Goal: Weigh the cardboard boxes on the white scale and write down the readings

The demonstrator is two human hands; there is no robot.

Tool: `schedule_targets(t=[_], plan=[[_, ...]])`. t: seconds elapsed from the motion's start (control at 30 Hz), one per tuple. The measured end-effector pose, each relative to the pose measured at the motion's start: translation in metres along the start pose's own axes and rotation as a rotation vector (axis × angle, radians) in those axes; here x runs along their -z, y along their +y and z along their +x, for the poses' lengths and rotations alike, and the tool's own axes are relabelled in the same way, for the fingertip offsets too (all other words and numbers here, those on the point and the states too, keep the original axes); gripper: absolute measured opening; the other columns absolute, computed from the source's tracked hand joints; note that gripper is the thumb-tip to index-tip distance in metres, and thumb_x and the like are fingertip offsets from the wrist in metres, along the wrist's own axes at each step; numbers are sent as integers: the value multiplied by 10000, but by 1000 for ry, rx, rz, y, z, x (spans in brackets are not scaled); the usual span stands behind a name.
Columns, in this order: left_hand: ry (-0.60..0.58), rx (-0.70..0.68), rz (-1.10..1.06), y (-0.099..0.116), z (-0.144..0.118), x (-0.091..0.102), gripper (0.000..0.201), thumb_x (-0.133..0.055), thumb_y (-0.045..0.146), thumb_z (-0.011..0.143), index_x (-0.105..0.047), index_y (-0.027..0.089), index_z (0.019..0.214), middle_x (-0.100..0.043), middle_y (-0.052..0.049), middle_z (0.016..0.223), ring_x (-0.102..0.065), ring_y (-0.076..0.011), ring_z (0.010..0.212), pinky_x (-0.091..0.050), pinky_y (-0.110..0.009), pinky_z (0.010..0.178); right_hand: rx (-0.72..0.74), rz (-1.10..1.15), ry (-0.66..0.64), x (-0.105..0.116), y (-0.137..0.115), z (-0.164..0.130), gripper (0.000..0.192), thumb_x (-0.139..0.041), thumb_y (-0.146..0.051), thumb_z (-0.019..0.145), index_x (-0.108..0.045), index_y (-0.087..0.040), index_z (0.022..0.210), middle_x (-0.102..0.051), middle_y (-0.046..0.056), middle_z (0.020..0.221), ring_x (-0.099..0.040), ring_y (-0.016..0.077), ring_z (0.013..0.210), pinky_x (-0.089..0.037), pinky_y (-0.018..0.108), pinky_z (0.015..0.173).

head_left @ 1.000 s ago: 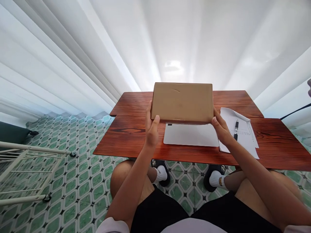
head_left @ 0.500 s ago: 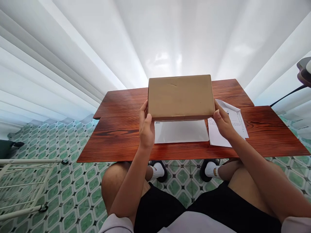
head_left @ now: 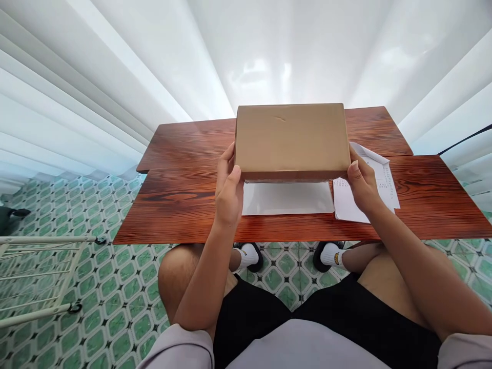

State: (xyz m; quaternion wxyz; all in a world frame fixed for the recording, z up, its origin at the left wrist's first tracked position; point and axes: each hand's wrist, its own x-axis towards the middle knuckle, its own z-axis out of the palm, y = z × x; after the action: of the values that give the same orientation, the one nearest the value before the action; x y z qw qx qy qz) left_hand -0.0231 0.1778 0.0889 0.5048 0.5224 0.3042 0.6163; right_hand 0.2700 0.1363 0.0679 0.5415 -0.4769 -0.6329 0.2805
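Several papers lie on the reddish table, right of a flat whitish slab whose far part the cardboard box hides. I hold that box above the table, left hand and right hand clamped on opposite ends.

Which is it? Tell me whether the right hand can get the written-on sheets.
Probably not: the right hand grips the cardboard box. The written-on paper sheets lie partly uncovered below that hand, so letting go could free the way.
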Motion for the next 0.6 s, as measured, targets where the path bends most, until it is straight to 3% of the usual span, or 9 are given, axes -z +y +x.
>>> schedule_targets(t=[0.13,0.43,0.6], plan=[[3,55,39,-1,-2,1,451,-620,433,957,-574,298,1385,-522,-47,1541,-457,-269,1462,-481,-402,1137,-36,26,37,2,-1,0,563,-473,-670,1029,-612,-348,1470,-638,24,1476,-438,337,1514,-336,622,1275],[50,132,23,-1,-8,-4,461,-598,390,947,-527,262,1384,-505,-62,1552,-455,-262,1459,-505,-374,1092,-30,-45,51,2,-4,-1,538,-455,-652,1040,-654,-337,1428,-700,59,1384,-486,391,1468,-434,684,1182],[41,160,11,-3,-11,-8,449,-579,379,957,-507,258,1383,-498,-66,1560,-443,-254,1475,-476,-387,1141,-21,-78,104,3,-1,-2,531,-462,-657,1036,-653,-343,1420,-703,54,1380,-555,379,1408,-486,634,1149]])
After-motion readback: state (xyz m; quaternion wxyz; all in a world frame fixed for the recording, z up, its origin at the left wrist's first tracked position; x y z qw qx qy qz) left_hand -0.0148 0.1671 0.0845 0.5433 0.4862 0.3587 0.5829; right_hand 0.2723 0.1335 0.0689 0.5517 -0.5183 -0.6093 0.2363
